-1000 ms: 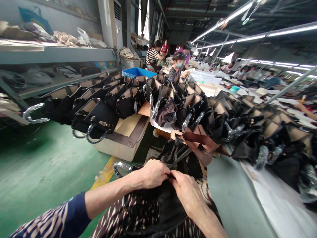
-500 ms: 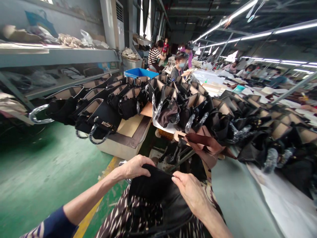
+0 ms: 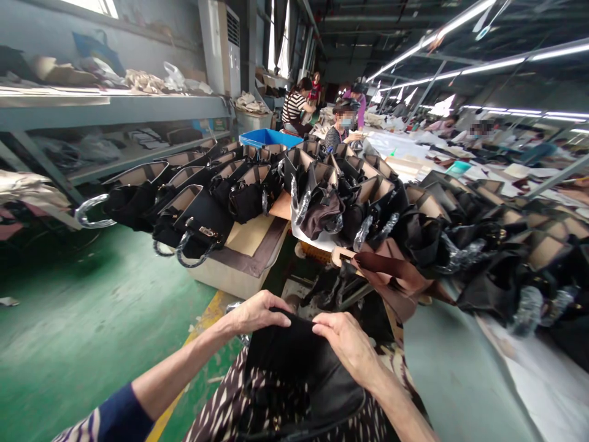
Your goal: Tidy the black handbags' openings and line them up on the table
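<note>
A black handbag [image 3: 299, 362] rests on my lap, over patterned brown-and-white cloth. Its upper edge is pinched by my left hand [image 3: 262, 314], thumb on the near side and fingers behind. A short way to the right, my right hand [image 3: 345, 344] grips the same edge between thumb and fingers. Both hands are closed on the bag, close together. The lower part of the bag is dark, so its details are hard to make out. Just beyond my hands, a brown leather-like piece [image 3: 391, 276] hangs over the table's edge.
Many black handbags [image 3: 202, 215] with plastic-wrapped handles crowd the surfaces ahead and right. A blue bin [image 3: 271, 138] stands behind them. A grey-green tabletop [image 3: 442, 362] lies at my right, a shelf [image 3: 115, 110] at the left. People [image 3: 297, 107] sit farther back.
My right hand has slid left along the bag's edge, nearer to my left hand. The whole view has shifted, with the surroundings appearing farther right.
</note>
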The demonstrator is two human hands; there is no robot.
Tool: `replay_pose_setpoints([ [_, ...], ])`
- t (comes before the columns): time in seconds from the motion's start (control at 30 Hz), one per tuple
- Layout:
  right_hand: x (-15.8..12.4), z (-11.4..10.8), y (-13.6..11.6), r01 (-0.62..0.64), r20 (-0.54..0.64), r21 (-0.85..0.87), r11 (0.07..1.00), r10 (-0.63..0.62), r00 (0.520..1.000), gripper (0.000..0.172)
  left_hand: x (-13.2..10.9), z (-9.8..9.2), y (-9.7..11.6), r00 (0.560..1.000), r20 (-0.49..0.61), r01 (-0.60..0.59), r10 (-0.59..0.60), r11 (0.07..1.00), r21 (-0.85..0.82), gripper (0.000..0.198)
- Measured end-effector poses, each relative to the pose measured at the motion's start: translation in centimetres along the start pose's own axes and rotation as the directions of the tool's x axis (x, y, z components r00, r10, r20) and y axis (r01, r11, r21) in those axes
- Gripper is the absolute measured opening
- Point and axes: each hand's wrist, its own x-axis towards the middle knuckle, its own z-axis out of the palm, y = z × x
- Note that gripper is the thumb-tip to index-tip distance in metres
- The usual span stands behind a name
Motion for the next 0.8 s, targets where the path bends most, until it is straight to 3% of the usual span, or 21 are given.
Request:
replay_pose_setpoints([
  [0.13, 0.1, 0.3, 0.2, -0.017, -0.008, -0.038, 0.999, 0.016, 1.000, 0.021, 0.2, -0.2, -0.8, 1.000, -0.005, -0.024, 0.024, 1.000, -0.013, 0.031],
  [0.33, 1.5, 0.1, -1.3, 0.055, 0.096, -0.053, 0.997, -0.050, 0.994, 0.025, 0.4, 0.2, -1.2, 0.999, -0.026, -0.043, 0.042, 0.998, -0.041, 0.029],
  [0.6, 2.4, 0.3, -3.0, 0.014, 0.131, 0.079, 0.997, -0.024, 0.991, 0.021, 0.0, 0.1, -0.5, 0.999, -0.018, 0.040, -0.043, 0.988, -0.150, 0.027],
  [0.8, 3.0, 0.8, -1.9, -0.026, 0.178, 0.173, 0.985, -0.005, 0.984, 0.023, 0.1, 0.0, -0.9, 0.999, -0.027, -0.026, 0.023, 0.989, -0.147, 0.027],
])
